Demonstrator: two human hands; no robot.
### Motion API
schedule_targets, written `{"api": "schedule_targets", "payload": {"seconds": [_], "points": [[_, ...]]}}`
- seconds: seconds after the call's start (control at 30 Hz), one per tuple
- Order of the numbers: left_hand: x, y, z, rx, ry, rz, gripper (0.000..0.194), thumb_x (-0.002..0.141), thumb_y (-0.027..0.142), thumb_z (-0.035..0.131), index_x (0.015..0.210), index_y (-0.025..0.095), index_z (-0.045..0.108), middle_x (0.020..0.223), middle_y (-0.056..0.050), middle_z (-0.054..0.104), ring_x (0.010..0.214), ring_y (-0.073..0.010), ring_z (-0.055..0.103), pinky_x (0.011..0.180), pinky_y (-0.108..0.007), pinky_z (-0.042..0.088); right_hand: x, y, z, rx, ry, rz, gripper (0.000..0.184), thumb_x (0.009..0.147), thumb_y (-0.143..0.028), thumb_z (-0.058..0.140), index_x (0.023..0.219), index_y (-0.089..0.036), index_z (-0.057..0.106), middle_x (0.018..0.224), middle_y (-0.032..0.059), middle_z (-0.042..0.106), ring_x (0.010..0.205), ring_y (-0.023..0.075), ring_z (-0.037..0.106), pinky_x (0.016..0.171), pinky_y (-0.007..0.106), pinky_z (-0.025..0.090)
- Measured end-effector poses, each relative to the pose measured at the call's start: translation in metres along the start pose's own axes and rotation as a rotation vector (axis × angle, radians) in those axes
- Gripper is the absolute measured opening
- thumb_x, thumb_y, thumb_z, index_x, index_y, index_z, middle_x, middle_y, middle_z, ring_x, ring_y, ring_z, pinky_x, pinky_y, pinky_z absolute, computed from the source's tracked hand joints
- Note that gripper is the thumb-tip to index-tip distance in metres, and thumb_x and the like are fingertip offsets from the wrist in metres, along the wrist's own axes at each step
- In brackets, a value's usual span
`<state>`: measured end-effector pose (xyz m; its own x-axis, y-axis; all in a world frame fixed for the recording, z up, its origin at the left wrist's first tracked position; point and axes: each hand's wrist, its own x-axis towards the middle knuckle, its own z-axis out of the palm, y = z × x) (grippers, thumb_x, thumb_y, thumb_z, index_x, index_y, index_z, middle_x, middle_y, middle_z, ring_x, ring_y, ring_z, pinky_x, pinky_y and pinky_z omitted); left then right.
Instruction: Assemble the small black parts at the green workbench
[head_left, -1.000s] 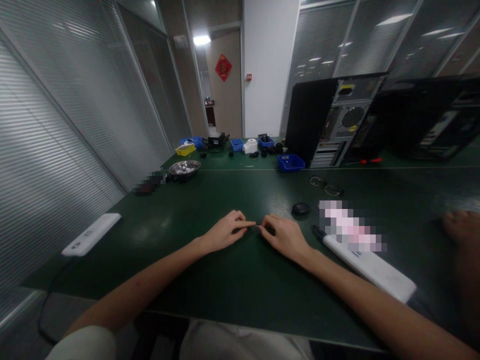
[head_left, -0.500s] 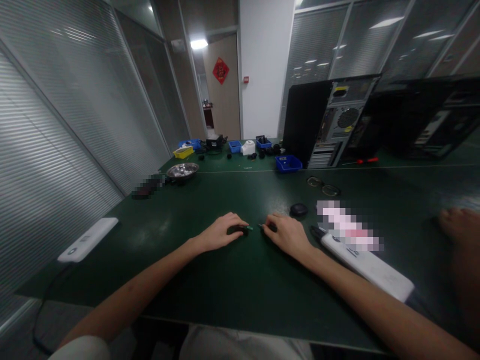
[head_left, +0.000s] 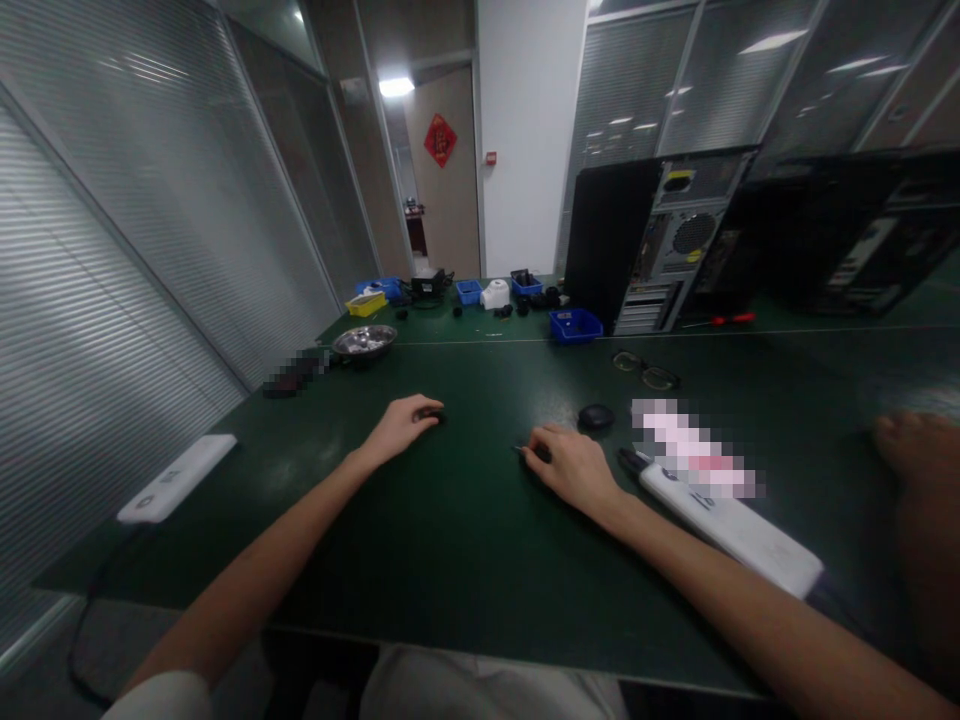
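Observation:
My left hand (head_left: 403,422) reaches forward over the dark green table (head_left: 465,540), fingers curled round a small black object (head_left: 433,412) that rests on or just above the surface. My right hand (head_left: 571,466) lies on the table nearer to me, fingers pinched on a small dark tool or part (head_left: 523,452) whose thin tip pokes out to the left. The two hands are well apart. A small black oval object (head_left: 596,416) sits just beyond my right hand.
White power strips lie at left (head_left: 177,477) and right (head_left: 731,530). Glasses (head_left: 645,369), a metal bowl (head_left: 364,341), blue bins (head_left: 574,324), a red screwdriver (head_left: 724,320) and an open computer tower (head_left: 652,240) stand farther back. Another person's hand (head_left: 911,445) rests at the right edge.
My hands were together at the table's middle, then parted. The left hand has carried the small black object forward and to the left; the right hand stayed almost still.

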<state>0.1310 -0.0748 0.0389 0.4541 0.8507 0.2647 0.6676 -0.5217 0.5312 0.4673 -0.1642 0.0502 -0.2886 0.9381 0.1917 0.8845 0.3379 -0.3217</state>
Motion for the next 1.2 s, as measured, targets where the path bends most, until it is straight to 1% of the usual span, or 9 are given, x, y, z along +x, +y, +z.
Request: {"api": "schedule_targets", "payload": {"seconds": [0.1, 0.17, 0.23, 0.3, 0.4, 0.57, 0.8, 1.1, 1.2], "points": [[-0.006, -0.066, -0.039, 0.128, 0.196, -0.275, 0.028, 0.086, 0.028, 0.069, 0.113, 0.021, 0.075, 0.109, -0.006, 0.073, 0.093, -0.02, 0.066, 0.086, -0.031, 0.051, 0.0, 0.001, 0.001, 0.002, 0.01, -0.001, 0.019, 0.097, -0.039, 0.055, 0.093, -0.024, 0.066, 0.096, 0.0016, 0.067, 0.08, 0.0164, 0.062, 0.06, 0.026, 0.032], [-0.017, -0.103, -0.064, 0.231, 0.329, -0.487, 0.025, 0.083, 0.027, 0.071, 0.107, 0.021, 0.077, 0.104, -0.005, 0.075, 0.092, -0.0208, 0.067, 0.088, -0.03, 0.051, 0.0, 0.001, 0.001, -0.002, 0.014, 0.001, 0.019, 0.097, -0.039, 0.055, 0.092, -0.024, 0.067, 0.096, 0.0018, 0.067, 0.08, 0.0166, 0.062, 0.06, 0.026, 0.032], [-0.03, -0.127, -0.083, 0.292, 0.408, -0.596, 0.025, 0.084, 0.025, 0.069, 0.106, 0.017, 0.076, 0.103, -0.007, 0.075, 0.093, -0.0233, 0.067, 0.09, -0.033, 0.051, 0.0, 0.0, 0.002, 0.0, 0.015, -0.001, 0.02, 0.097, -0.039, 0.055, 0.092, -0.024, 0.067, 0.096, 0.0019, 0.067, 0.08, 0.0164, 0.062, 0.06, 0.026, 0.032], [-0.041, -0.14, -0.094, 0.334, 0.463, -0.639, 0.025, 0.084, 0.022, 0.066, 0.106, 0.014, 0.075, 0.105, -0.01, 0.074, 0.095, -0.0251, 0.067, 0.092, -0.035, 0.05, -0.001, 0.0, 0.001, 0.006, 0.016, -0.007, 0.021, 0.098, -0.04, 0.054, 0.092, -0.024, 0.066, 0.096, 0.002, 0.067, 0.079, 0.0162, 0.062, 0.06, 0.026, 0.033], [-0.048, -0.147, -0.097, 0.368, 0.505, -0.642, 0.025, 0.085, 0.021, 0.063, 0.106, 0.013, 0.074, 0.108, -0.011, 0.073, 0.097, -0.0249, 0.066, 0.094, -0.033, 0.049, -0.001, 0.0, 0.001, 0.006, 0.014, -0.009, 0.021, 0.098, -0.04, 0.054, 0.093, -0.024, 0.066, 0.096, 0.0025, 0.067, 0.078, 0.0162, 0.062, 0.06, 0.026, 0.033], [-0.045, -0.146, -0.091, 0.372, 0.512, -0.607, 0.025, 0.086, 0.021, 0.059, 0.106, 0.015, 0.073, 0.111, -0.01, 0.071, 0.102, -0.0255, 0.065, 0.098, -0.033, 0.047, 0.0, 0.0, 0.001, 0.0, 0.003, -0.011, 0.021, 0.098, -0.041, 0.054, 0.094, -0.024, 0.066, 0.097, 0.0024, 0.067, 0.079, 0.0162, 0.062, 0.06, 0.026, 0.033], [-0.044, -0.15, -0.092, 0.358, 0.516, -0.614, 0.027, 0.084, 0.02, 0.06, 0.107, 0.015, 0.073, 0.109, -0.011, 0.072, 0.102, -0.0255, 0.065, 0.098, -0.033, 0.046, 0.0, 0.002, 0.003, 0.008, 0.007, -0.014, 0.021, 0.098, -0.04, 0.054, 0.093, -0.024, 0.066, 0.097, 0.0023, 0.067, 0.079, 0.0158, 0.062, 0.06, 0.026, 0.033], [-0.039, -0.153, -0.098, 0.291, 0.518, -0.655, 0.024, 0.077, 0.017, 0.069, 0.099, 0.015, 0.076, 0.094, -0.008, 0.076, 0.092, -0.0246, 0.069, 0.091, -0.032, 0.049, 0.0, 0.004, 0.005, -0.004, 0.02, -0.015, 0.021, 0.098, -0.041, 0.053, 0.092, -0.024, 0.065, 0.095, 0.0019, 0.067, 0.078, 0.0157, 0.061, 0.059, 0.026, 0.031], [-0.039, -0.157, -0.102, 0.25, 0.523, -0.689, 0.026, 0.075, 0.018, 0.073, 0.101, 0.016, 0.076, 0.098, -0.008, 0.076, 0.093, -0.0238, 0.07, 0.09, -0.031, 0.05, 0.0, 0.004, 0.005, 0.012, 0.027, -0.024, 0.021, 0.098, -0.041, 0.053, 0.092, -0.024, 0.065, 0.095, 0.0018, 0.066, 0.077, 0.0153, 0.061, 0.059, 0.026, 0.032]]}}
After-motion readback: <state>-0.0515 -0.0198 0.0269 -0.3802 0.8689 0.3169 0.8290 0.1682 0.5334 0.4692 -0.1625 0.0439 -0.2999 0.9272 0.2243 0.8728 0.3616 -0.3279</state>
